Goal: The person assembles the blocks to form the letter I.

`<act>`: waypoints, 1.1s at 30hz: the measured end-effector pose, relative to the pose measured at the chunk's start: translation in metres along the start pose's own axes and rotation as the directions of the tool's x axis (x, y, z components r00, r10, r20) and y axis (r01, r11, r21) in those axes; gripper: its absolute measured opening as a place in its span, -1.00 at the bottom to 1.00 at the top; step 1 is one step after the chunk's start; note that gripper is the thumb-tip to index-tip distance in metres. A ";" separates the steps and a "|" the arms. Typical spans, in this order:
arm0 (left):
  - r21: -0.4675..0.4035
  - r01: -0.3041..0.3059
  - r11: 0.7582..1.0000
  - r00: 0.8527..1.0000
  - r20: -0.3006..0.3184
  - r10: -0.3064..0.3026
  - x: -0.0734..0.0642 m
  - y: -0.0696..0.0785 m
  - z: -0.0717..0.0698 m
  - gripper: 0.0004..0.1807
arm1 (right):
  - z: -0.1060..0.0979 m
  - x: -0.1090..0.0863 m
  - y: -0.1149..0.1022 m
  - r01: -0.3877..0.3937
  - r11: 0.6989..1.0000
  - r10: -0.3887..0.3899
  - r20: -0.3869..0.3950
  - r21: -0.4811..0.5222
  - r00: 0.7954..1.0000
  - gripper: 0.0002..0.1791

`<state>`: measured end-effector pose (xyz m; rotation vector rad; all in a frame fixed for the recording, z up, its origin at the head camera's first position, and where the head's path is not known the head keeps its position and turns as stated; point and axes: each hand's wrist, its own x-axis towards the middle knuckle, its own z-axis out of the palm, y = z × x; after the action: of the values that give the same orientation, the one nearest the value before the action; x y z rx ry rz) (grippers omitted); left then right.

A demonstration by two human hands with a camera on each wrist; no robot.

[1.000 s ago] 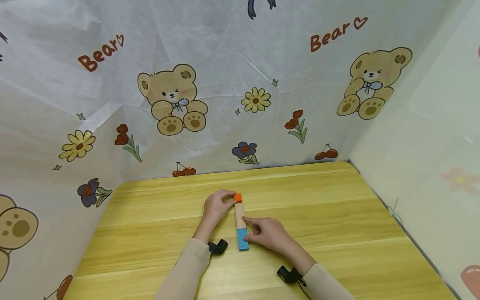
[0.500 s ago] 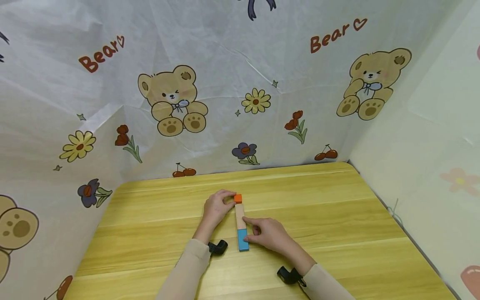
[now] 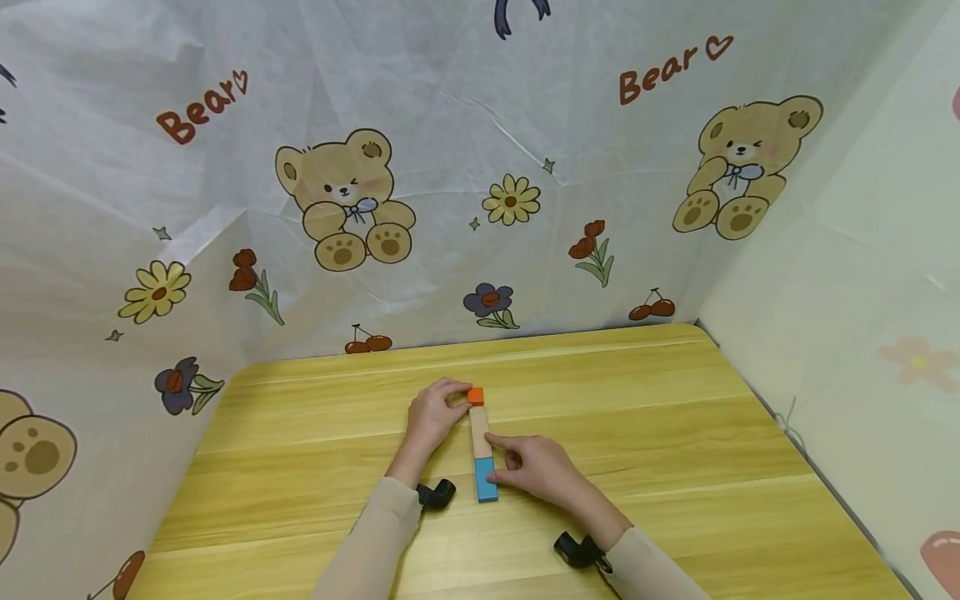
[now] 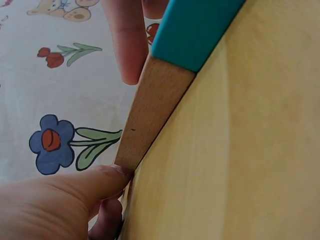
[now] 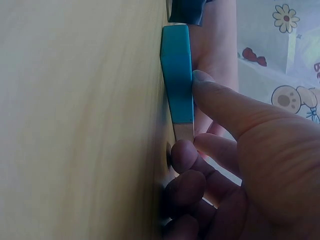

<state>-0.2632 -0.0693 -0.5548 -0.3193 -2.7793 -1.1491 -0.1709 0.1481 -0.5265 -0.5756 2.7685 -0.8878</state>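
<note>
Three wooden blocks lie end to end on the table: an orange cube (image 3: 476, 397) farthest away, a plain wood block (image 3: 479, 429) in the middle and a blue block (image 3: 484, 481) nearest. My left hand (image 3: 431, 414) pinches the orange cube between thumb and index finger; in the left wrist view the thumb hides the cube. From the right side, my right hand (image 3: 542, 469) touches the row, index fingertip at the plain block's edge and thumb against the blue block (image 5: 178, 75). Its other fingers are curled under the palm.
The yellow wood-grain table (image 3: 637, 417) reaches back to a white cloth (image 3: 442, 108) printed with bears and flowers. Black wrist cameras are strapped on both wrists, the left one (image 3: 438, 494) close to the blue block's left side.
</note>
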 end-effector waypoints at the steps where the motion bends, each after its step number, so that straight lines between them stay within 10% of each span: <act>1: 0.004 0.001 1.000 1.000 -0.003 0.000 0.000 0.000 0.000 -0.68 | 0.000 0.000 0.000 0.000 1.000 0.000 0.001 0.000 1.000 -0.31; 33: -0.022 0.008 1.000 1.000 -0.023 -0.008 -0.001 0.001 0.001 -0.68 | 0.000 -0.001 -0.001 0.017 1.000 -0.017 -0.010 0.003 1.000 -0.31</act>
<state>-0.2622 -0.0683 -0.5553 -0.2955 -2.7526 -1.1783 -0.1698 0.1475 -0.5252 -0.5963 2.7750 -0.9002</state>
